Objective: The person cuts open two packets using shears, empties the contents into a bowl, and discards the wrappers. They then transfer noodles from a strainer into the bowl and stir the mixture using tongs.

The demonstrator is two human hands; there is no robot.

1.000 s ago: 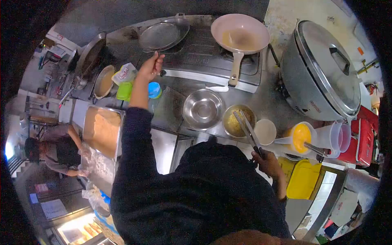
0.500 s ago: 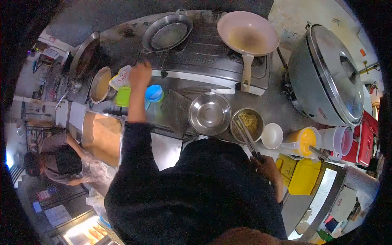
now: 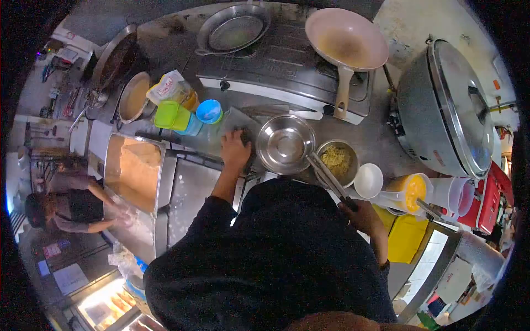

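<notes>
My right hand [image 3: 365, 219] is closed around the handles of metal tongs [image 3: 330, 177]. Their tips reach the rim of a steel bowl of chopped yellowish-green food [image 3: 335, 160]. My left hand [image 3: 236, 149] rests over a dark flat slab [image 3: 237, 124], fingers apart, just left of a bare steel bowl [image 3: 285, 144]. Above it sit a blue-rimmed cup [image 3: 210, 112] and a green-lidded container [image 3: 171, 116]. To the right of the food bowl is a white bowl [image 3: 368, 181], then a jug of yellow liquid [image 3: 411, 193].
A pink pan [image 3: 346, 41] and a dark metal pan [image 3: 233, 30] sit on the stove. A large lidded pot [image 3: 441, 105] stands at right. A knife [image 3: 298, 114] lies before the stove. At left, a co-worker [image 3: 77, 207] handles dough beside a tray of orange-brown powder [image 3: 138, 171].
My left hand has come down and right, from beside the printed packet to the dark slab. My right hand still holds the tongs, and the view has shifted slightly.
</notes>
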